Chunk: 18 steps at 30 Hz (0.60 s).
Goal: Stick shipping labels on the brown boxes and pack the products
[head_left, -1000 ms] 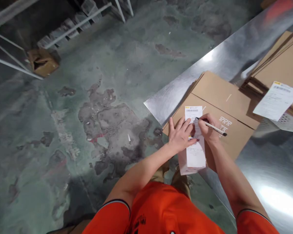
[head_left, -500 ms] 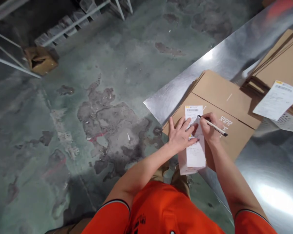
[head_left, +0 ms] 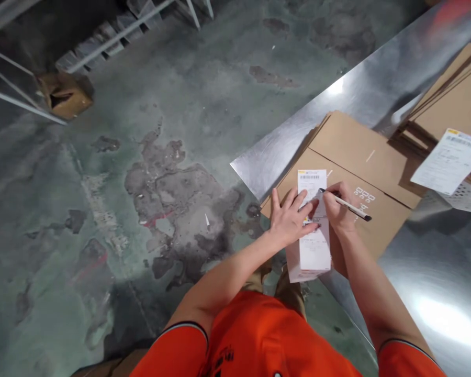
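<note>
My right hand (head_left: 340, 204) is closed around a pen (head_left: 354, 209) with a white barrel and a black end. The pen's tip is at the printed paper slip (head_left: 314, 254), whose top shows a barcode and a yellow mark. Spread across the slip's left side, my left hand (head_left: 292, 217) lies flat and presses it down. More paper shows beneath the slip, hanging past the lower edge of the stack. Under both hands is a stack of flat brown cardboard boxes (head_left: 349, 141) with white print, partly covered by my right hand.
The boxes lie on a shiny metal table (head_left: 270, 162) whose corner points left. Further right are more flattened cardboard boxes (head_left: 455, 99) with another printed slip (head_left: 447, 161) and a white perforated basket (head_left: 469, 196). A cardboard box (head_left: 65, 97) sits on the floor by a metal rack (head_left: 121, 36).
My right hand and the pen have shifted slightly to the right, and the pen's back end has swung a little rightward. The left hand keeps its place on the slip.
</note>
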Motion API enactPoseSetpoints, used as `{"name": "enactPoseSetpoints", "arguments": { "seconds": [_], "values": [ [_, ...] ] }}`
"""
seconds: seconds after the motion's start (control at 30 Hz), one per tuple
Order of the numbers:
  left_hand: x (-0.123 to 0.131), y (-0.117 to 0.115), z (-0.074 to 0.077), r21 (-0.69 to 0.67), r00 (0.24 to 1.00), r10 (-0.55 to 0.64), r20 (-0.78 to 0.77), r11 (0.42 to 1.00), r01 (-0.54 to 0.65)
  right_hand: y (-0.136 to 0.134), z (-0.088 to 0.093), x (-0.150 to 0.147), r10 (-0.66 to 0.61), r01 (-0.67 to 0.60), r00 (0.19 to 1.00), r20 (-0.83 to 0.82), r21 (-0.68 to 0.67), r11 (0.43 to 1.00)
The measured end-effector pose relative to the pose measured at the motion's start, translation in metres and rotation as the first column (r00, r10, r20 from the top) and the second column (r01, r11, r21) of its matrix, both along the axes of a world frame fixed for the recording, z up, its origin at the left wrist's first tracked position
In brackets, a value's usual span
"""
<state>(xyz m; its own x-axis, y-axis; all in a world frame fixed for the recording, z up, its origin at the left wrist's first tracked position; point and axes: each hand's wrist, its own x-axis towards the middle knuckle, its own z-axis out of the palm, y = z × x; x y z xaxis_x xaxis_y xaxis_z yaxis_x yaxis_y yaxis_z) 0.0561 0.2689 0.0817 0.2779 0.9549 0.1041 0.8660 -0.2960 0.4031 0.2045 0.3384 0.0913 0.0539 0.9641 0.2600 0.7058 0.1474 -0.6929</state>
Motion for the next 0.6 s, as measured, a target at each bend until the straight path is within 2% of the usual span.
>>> {"name": "enactPoseSetpoints", "arguments": {
  "seconds": [0.17, 0.4, 0.6],
  "values": [
    [0.0, 0.0003, -0.0002, 0.003, 1.0, -0.002, 0.022, 1.0, 0.002, -0.0025, 0.0011, -0.0001, -0.027, 0.025, 0.998, -0.052, -0.037, 0.999],
    [0.0008, -0.0002, -0.0026, 0.011, 1.0, 0.006, 0.023, 1.0, -0.006, -0.001, -0.0004, -0.0017, -0.002, 0.003, 1.0, 0.006, -0.062, 0.998],
    [0.0, -0.0013, -0.0037, 0.02, 1.0, -0.001, 0.023, 1.0, 0.001, -0.0022, 0.0039, -0.0025, -0.047, 0.045, 0.999, -0.02, -0.1, 0.994]
  ]
}}
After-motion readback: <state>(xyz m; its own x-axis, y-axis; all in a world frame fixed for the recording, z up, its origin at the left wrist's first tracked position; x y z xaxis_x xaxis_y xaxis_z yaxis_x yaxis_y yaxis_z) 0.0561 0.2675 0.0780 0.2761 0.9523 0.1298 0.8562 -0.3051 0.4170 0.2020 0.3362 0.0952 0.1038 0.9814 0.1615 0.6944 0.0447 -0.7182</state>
